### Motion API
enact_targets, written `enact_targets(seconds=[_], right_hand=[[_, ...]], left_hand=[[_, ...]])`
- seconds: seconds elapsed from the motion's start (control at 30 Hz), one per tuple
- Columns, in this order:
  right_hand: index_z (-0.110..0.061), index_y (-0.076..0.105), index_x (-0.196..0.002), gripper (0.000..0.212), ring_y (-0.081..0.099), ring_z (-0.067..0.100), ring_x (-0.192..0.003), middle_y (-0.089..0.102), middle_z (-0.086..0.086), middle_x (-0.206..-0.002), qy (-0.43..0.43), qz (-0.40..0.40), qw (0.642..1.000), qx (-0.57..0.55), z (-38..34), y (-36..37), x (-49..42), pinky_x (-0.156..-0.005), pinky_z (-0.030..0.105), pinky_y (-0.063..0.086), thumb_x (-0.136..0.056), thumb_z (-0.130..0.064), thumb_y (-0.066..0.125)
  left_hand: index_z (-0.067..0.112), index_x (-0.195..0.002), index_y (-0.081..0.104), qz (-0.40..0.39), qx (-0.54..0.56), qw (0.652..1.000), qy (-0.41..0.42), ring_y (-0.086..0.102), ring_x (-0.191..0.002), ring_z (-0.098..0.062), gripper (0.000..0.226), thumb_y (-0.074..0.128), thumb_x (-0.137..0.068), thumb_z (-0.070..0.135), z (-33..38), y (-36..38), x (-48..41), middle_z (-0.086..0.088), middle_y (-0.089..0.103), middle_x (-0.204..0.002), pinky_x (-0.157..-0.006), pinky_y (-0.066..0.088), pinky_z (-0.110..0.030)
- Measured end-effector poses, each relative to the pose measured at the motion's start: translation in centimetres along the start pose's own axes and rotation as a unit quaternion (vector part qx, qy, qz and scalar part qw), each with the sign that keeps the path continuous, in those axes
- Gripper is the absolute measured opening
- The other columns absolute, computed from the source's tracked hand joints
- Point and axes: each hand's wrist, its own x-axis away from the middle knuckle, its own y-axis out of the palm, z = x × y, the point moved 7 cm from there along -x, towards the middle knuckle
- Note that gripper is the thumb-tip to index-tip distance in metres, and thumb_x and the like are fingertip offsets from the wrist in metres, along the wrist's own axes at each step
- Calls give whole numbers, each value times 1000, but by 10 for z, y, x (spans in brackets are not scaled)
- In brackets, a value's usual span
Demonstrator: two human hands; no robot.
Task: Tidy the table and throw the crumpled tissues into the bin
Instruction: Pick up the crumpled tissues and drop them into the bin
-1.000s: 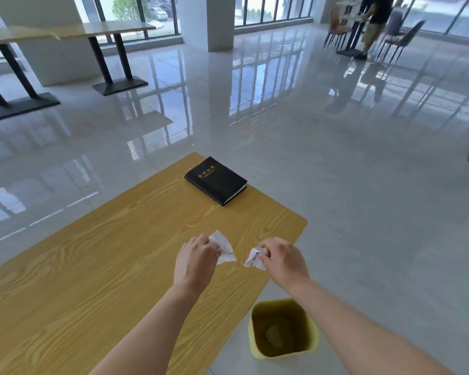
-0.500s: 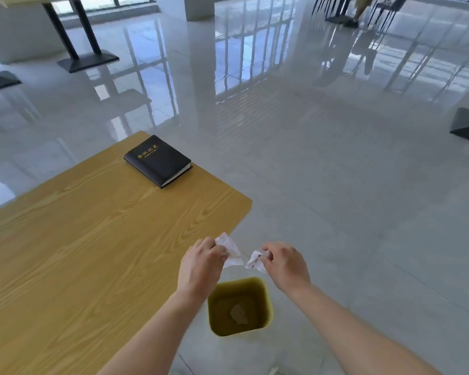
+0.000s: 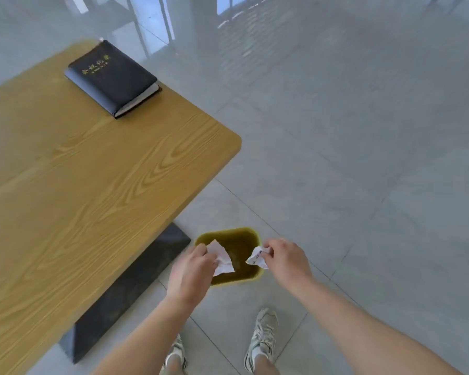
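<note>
Tissues, two crumpled white pieces, hang above the open mouth of the bin, one in each of the hands. Nearest the camera, a pair of pale sneakers (image 3: 263, 338) stands on the grey tiled floor (image 3: 363, 185). Above them both bare forearms reach forward. The left hand (image 3: 191, 272) pinches the larger tissue (image 3: 222, 258) between thumb and fingertips, over the left half of the bin. The right hand (image 3: 286, 259) pinches the smaller tissue (image 3: 257, 258), which shows a few dark printed marks, over the bin's right edge. The two pieces are close but apart. The yellow-green bin (image 3: 251, 278) sits on the floor just beside the dark table base (image 3: 136, 282). Farther off, the wood-grain tabletop (image 3: 92, 185) carries a closed black notebook (image 3: 111, 77) with gold lettering near its far corner.
</note>
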Motion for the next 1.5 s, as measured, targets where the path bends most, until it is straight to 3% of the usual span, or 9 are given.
enact_targets(seconds=[0.17,0.4,0.63,0.77,0.87,1.0,1.23,1.5], right_hand=[[-23,68,-102,15,61,23,-93,66,-1,-97,42,-29,999,-6,35,62,-18,-68,30,39,-92,-30,59],[-21,68,-103,14,60,23,-94,67,0,-99,58,-40,997,-18,63,128,-42,-75,35,49,-92,-28,62],[-21,67,-101,13,59,25,-92,66,2,-101,62,-63,996,-5,79,177,-75,-71,34,47,-92,-27,59],[-20,66,-100,13,59,26,-94,66,2,-103,57,-72,996,7,86,204,-91,-72,35,48,-94,-27,58],[-20,66,-103,14,59,26,-95,65,1,-105,62,-75,995,-4,92,226,-99,-72,33,47,-94,-27,58],[-20,67,-105,15,58,26,-96,63,2,-106,66,-83,994,-6,97,249,-105,-73,35,49,-95,-25,57],[-20,67,-105,14,58,24,-97,63,1,-106,79,-77,994,-4,105,270,-114,-70,31,44,-95,-24,57],[-17,67,-105,17,59,25,-93,62,4,-102,69,-62,996,4,104,278,-125,-72,33,46,-97,-25,55]], left_hand=[[20,-119,66,-101,-114,986,62,50,-85,-15,26,53,-98,12,-26,83,-13,2,63,-102,-79,53,-29],[22,-116,68,-147,-128,979,53,50,-82,-12,23,53,-99,20,-62,153,-31,5,61,-96,-75,51,-25],[21,-115,68,-159,-127,978,40,47,-81,-13,23,53,-98,16,-83,198,-50,4,60,-95,-69,48,-25],[19,-115,67,-164,-130,977,51,42,-79,-13,22,54,-98,18,-88,224,-63,3,58,-92,-64,36,-24],[18,-115,68,-172,-139,974,52,47,-79,-14,21,58,-96,17,-96,244,-70,1,62,-95,-68,48,-26],[21,-107,69,-170,-135,975,34,48,-76,-14,15,59,-96,19,-108,263,-76,3,59,-88,-67,51,-27],[21,-102,68,-162,-154,974,35,43,-73,-14,12,58,-96,21,-120,288,-84,3,51,-81,-60,31,-27],[24,-112,63,-125,-119,985,20,43,-76,-14,19,61,-94,28,-124,296,-83,3,50,-90,-65,45,-27]])
